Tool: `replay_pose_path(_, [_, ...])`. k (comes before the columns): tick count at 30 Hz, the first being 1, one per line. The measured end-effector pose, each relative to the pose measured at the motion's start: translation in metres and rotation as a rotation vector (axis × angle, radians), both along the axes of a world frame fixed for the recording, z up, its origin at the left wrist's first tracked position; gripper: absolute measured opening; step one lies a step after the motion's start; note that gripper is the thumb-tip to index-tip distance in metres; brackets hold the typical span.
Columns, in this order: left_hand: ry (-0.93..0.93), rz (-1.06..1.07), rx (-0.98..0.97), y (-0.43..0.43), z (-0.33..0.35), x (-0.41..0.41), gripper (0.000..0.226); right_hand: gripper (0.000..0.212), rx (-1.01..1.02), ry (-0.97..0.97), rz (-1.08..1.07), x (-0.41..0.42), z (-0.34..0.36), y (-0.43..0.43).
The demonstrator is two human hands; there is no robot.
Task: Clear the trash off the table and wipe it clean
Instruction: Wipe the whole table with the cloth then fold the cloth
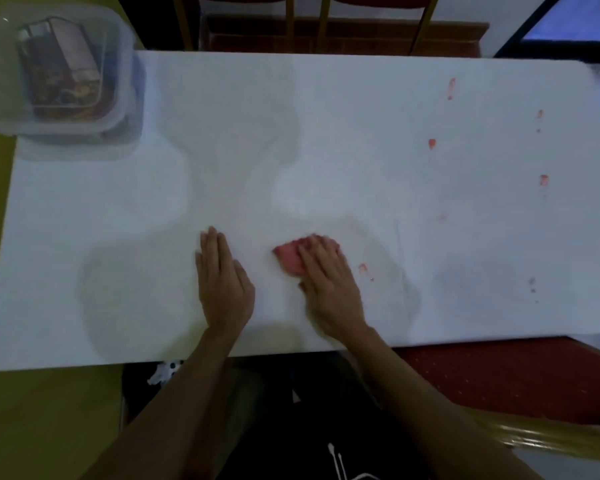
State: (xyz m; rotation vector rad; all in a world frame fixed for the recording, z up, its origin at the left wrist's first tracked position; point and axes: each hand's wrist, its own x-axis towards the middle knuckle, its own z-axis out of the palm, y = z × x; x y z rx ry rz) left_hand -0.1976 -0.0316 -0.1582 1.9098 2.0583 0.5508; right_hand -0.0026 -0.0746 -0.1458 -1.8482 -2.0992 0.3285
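Low in the frame, the right hand (329, 282) presses flat on a pink cloth (290, 258) on the white tabletop (326, 133). The left hand (222, 282) lies spread flat beside it, holding nothing. Red stains (432, 143) dot the right side.

Smooth white tabletop, soft pink cloth under the right hand

The table (326, 133) looks smooth and matt white, spotted with reddish smears (432, 143). The cloth (288, 258) under the right hand (329, 285) reads soft, crumpled and pink. The container (59, 71) at the far left corner is clear, slightly frosted plastic. The chair seat (499, 379) looks like red woven fabric.
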Motion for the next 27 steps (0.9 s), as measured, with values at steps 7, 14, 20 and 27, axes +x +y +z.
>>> replay_pose_path(7, [0.056,-0.085,0.021,-0.05,0.0,0.028,0.052,0.06,-0.001,0.065,-0.904,0.043,-0.001,0.005])
replay_pose_path(14, [0.072,-0.077,-0.005,-0.05,0.001,0.03,0.054,0.053,-0.036,0.093,-0.297,-0.055,0.002,-0.062])
replay_pose_path(20, [0.073,-0.086,-0.002,-0.051,0.002,0.03,0.053,0.057,0.009,0.021,-0.741,0.023,-0.011,-0.048])
replay_pose_path(27, [0.081,-0.117,-0.004,-0.051,0.001,0.027,0.053,0.054,-0.021,0.14,-0.875,-0.004,0.001,-0.012])
